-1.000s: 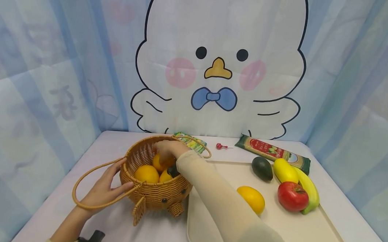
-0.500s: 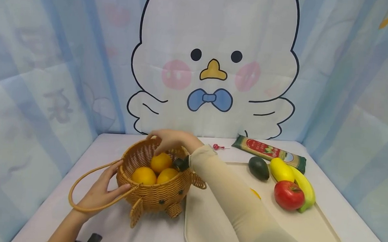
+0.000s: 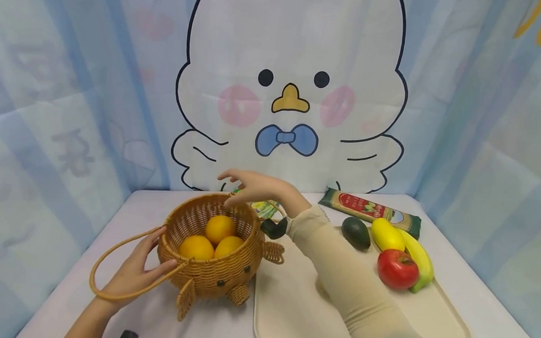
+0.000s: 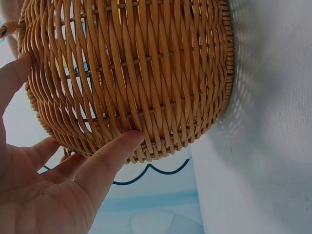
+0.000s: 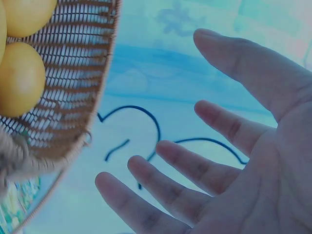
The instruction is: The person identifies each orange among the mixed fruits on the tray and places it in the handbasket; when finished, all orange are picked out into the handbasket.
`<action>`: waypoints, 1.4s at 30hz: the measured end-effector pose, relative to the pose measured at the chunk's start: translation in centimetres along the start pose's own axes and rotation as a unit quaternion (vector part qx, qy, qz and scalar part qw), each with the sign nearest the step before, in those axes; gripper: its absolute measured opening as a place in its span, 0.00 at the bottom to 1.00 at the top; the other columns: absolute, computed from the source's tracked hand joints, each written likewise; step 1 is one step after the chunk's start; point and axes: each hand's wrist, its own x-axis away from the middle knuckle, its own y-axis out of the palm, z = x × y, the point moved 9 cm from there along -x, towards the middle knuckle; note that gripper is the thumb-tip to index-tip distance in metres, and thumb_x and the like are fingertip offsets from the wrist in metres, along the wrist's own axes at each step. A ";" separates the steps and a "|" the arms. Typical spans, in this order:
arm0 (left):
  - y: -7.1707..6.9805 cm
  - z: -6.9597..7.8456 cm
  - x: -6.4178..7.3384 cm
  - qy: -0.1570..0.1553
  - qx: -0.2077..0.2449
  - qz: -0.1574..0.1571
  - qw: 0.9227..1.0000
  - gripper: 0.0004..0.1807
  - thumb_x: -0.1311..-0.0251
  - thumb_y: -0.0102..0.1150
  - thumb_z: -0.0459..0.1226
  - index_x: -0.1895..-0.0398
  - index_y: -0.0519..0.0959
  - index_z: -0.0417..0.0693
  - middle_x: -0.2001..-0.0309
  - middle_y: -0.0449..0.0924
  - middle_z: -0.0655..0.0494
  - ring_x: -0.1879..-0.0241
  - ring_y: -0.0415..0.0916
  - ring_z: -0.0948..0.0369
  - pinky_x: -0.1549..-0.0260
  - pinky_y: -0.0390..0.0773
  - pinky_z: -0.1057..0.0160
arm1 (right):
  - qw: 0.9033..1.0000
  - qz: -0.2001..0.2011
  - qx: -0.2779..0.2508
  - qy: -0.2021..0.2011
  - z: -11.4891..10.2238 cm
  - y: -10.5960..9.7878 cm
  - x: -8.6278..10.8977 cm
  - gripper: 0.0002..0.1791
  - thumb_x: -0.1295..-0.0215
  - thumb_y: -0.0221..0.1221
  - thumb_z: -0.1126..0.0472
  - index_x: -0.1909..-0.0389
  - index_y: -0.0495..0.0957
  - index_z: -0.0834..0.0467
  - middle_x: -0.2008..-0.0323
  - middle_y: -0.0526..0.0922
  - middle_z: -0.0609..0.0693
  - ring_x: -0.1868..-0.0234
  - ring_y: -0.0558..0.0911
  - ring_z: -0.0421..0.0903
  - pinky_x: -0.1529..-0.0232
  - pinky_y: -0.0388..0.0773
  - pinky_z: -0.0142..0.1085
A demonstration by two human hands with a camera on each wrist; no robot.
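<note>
A round wicker basket with an animal face stands on the table, holding three oranges. Fingers spread, my left hand touches the basket's left side; its handle loops over the wrist. In the left wrist view, the fingers lie fairly straight against the wicker. Over the basket's back right rim hovers my right hand, relaxed and holding nothing. The right wrist view shows its spread fingers apart from the basket and from the oranges.
Right of the basket lies a beige tray with an avocado, a yellow fruit, a banana and a red apple. Behind are a green packet and a colourful packet, partly hidden. My right sleeve covers part of the tray.
My right hand has let go of an orange in the basket and risen up and to the right, out over the rim. My left hand stays at the basket's side. The view has shifted slightly.
</note>
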 end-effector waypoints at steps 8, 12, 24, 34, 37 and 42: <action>-0.3 -0.1 0.0 0.000 -0.004 0.005 1.000 0.44 0.38 0.55 0.52 0.26 0.46 0.48 0.27 0.45 0.34 0.32 0.51 0.34 0.48 0.75 0.40 | 0.998 0.068 0.011 -0.012 1.6 -3.6 4.4 0.37 0.41 0.61 0.47 0.31 0.58 0.41 0.30 0.61 0.51 0.32 0.67 0.55 0.37 0.69 0.53; -0.4 -0.1 -0.1 0.000 -0.002 0.005 1.000 0.45 0.38 0.55 0.52 0.26 0.45 0.48 0.27 0.45 0.34 0.32 0.50 0.34 0.48 0.75 0.40 | 0.995 0.095 -0.013 0.004 3.1 -4.9 7.0 0.36 0.40 0.61 0.48 0.32 0.59 0.40 0.30 0.61 0.46 0.31 0.65 0.53 0.36 0.67 0.56; -0.2 -0.3 0.0 -0.007 0.005 -0.001 1.000 0.45 0.39 0.56 0.53 0.26 0.45 0.48 0.27 0.45 0.35 0.31 0.50 0.34 0.48 0.76 0.41 | 0.989 0.149 0.000 0.020 4.9 -8.1 13.7 0.38 0.40 0.62 0.51 0.30 0.56 0.44 0.28 0.57 0.52 0.31 0.65 0.56 0.38 0.70 0.56; -0.3 -0.2 -0.1 0.002 -0.005 0.003 1.000 0.45 0.39 0.56 0.53 0.26 0.46 0.48 0.27 0.46 0.35 0.31 0.51 0.35 0.44 0.70 0.36 | 0.980 0.197 0.011 0.037 6.3 -10.2 18.7 0.39 0.39 0.62 0.53 0.30 0.55 0.44 0.28 0.57 0.50 0.32 0.66 0.57 0.40 0.70 0.59; -0.2 -0.2 -0.2 0.001 -0.003 0.002 1.000 0.45 0.39 0.56 0.53 0.26 0.46 0.48 0.27 0.46 0.35 0.31 0.50 0.35 0.43 0.67 0.35 | 0.978 0.203 0.006 0.047 6.7 -10.6 19.7 0.39 0.39 0.61 0.54 0.29 0.54 0.44 0.28 0.56 0.50 0.32 0.65 0.57 0.39 0.68 0.61; 0.0 -0.5 -0.1 -0.011 0.003 -0.003 1.000 0.46 0.39 0.56 0.54 0.26 0.46 0.48 0.27 0.47 0.35 0.31 0.49 0.35 0.42 0.66 0.34 | 0.975 0.211 0.002 0.064 7.4 -10.9 21.1 0.39 0.38 0.61 0.54 0.29 0.53 0.42 0.28 0.57 0.50 0.32 0.64 0.57 0.40 0.68 0.61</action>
